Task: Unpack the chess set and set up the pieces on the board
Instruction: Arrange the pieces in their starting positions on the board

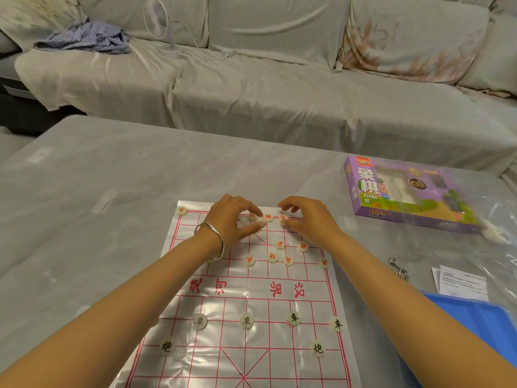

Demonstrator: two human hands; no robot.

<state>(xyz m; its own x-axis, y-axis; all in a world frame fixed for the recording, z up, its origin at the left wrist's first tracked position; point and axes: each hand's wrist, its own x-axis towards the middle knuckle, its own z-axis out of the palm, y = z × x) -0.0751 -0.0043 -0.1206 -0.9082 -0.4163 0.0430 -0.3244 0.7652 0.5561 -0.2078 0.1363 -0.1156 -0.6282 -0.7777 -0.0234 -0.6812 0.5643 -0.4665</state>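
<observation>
- Firstly, the thin glossy plastic board with a red grid (251, 301) looks light; I think a dragging forearm can shift it and disturb the black-lettered round pieces (247, 321) on the near side.
- The silver bracelet (215, 242) may knock the loose red-lettered pieces (279, 243) in the middle.
- The left hand (235, 217) is curled; thumb and index finger pinch a small cream red-lettered disc (253, 217) on the far row.
- The right hand (305, 219) is curled too; its thumb touches a neighbouring cream disc (283, 218), but I cannot tell if it grips it.

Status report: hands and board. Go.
Left hand pinching round white red-lettered piece, far row. Right hand pinching second red-lettered piece. Red-gridded plastic board part set. Nothing in the way.
</observation>
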